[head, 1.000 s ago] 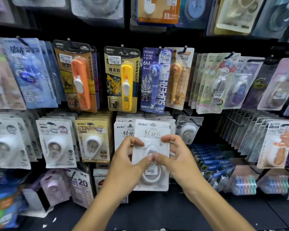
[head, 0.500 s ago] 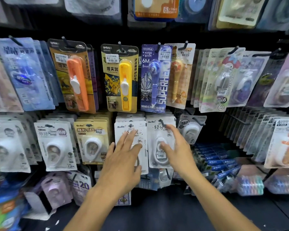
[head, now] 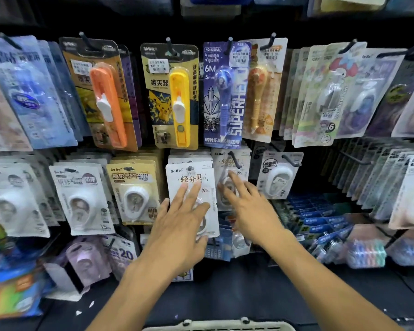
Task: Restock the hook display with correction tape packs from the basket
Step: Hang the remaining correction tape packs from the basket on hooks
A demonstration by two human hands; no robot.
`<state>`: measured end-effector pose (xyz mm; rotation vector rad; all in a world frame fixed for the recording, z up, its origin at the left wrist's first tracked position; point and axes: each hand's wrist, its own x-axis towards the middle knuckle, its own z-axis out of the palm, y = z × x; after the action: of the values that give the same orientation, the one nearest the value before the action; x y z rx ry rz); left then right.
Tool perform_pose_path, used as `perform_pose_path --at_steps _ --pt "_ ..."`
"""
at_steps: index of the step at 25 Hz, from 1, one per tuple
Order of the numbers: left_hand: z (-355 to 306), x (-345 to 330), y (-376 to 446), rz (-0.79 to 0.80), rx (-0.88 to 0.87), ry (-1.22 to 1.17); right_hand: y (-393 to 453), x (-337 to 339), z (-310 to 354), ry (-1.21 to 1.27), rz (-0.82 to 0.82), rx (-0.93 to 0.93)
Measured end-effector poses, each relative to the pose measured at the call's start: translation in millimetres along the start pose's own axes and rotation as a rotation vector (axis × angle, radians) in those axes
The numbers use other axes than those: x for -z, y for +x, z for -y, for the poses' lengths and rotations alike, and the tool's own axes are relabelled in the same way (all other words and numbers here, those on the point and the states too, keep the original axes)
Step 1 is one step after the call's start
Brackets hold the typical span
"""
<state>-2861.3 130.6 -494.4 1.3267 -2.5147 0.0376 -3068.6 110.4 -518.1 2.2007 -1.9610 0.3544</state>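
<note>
Two white correction tape packs hang side by side in the middle row of the hook display. My left hand (head: pixel 181 225) lies flat with straight fingers on the front of the left pack (head: pixel 189 177). My right hand (head: pixel 246 204) reaches out with spread fingers and touches the right pack (head: pixel 232 168), which hangs on a black hook (head: pixel 234 158). Neither hand holds anything. The rim of the pale basket (head: pixel 215 326) shows at the bottom edge, its contents hidden.
Yellow (head: pixel 175 99), orange (head: pixel 105 96) and blue (head: pixel 225 91) blister packs hang on the row above. More white tape packs (head: pixel 81 199) fill hooks to the left, and another (head: pixel 279 175) hangs to the right. Blue boxes (head: pixel 320 218) lie lower right on the dark shelf.
A second ago both hands held one white pack in front of the display. That pack now hangs on the right hook, and both hands lie open against the two packs.
</note>
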Motion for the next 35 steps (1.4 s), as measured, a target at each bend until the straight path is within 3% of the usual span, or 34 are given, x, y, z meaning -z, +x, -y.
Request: perform_pose_path --at_steps 5,7,9,12,14,16,19,22,25,27,28,31,33,35 --pt "-11.5 0.1 -23.4 -0.174 0.001 -0.086 -75.1 -32.9 11.7 0.089 -0.062 -0.143" --pt "-12.5 -18.4 -38.0 -0.193 0.026 -0.177 -111.7 -62.9 20.9 0.221 0.003 -0.227" --pt "-13.0 -53.1 -59.3 0.006 0.050 -0.271 -154.8 -100.7 23.5 0.277 0.219 -0.266" --pt "-8.3 -123.9 -112.6 0.556 0.049 -0.133 -221.9 -153.5 21.2 0.271 0.599 -0.457" --pt "2.7 -171.0 -166.9 0.867 0.153 -0.170 -251.6 -180.6 18.3 0.252 0.671 -0.569" --pt "14.9 -209.0 -215.4 1.050 0.336 -0.258 -259.5 -197.0 13.8 0.238 0.655 -0.616" --pt "24.2 -248.2 -244.7 1.173 0.430 -0.315 -250.9 -208.2 1.7 0.374 0.699 -0.662" --pt "22.6 -269.8 -240.8 1.052 0.628 -0.502 -248.3 -221.4 4.3 0.524 0.764 -0.682" --pt "6.7 -290.9 -250.0 1.121 0.745 -0.603 -257.6 -232.2 24.8 0.417 0.468 -0.776" --pt "-11.1 -301.4 -261.4 1.154 0.692 -0.634 -270.7 -229.6 42.1 0.253 0.255 -0.619" --pt "-18.8 -304.5 -265.5 1.148 0.641 -0.609 -277.1 -227.3 52.5 0.264 0.291 -0.422" --pt "-25.8 -312.4 -268.4 1.122 0.524 -0.482 -297.1 -226.9 80.6 0.338 0.758 0.225" --pt "-22.9 -315.5 -268.3 1.098 0.522 -0.448 -308.0 -233.8 87.4 0.257 0.967 0.372" --pt "-16.9 -317.0 -265.4 1.054 0.548 -0.418 -313.3 -243.3 84.4 0.140 0.941 0.422"
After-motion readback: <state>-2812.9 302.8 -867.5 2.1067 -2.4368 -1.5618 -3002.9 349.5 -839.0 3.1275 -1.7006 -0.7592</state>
